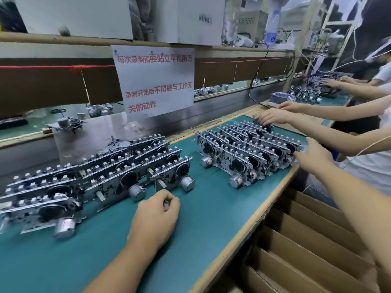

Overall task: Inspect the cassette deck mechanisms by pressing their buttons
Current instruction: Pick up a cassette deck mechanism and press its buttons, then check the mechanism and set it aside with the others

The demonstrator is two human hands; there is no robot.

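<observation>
The left hand (156,212) is rested on the desk (203,225), fingers curled, nothing held. The right hand (313,156) is spread open against the mechanisms (249,153) at the right edge.

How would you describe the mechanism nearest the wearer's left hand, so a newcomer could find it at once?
Start at the green mat and find the left batch of mechanisms, below the paper sign. Follow its front row to the right-hand end, just beyond the curled left hand. That mechanism ends the row, its round silver motor facing the bare mat between the batches.
</observation>
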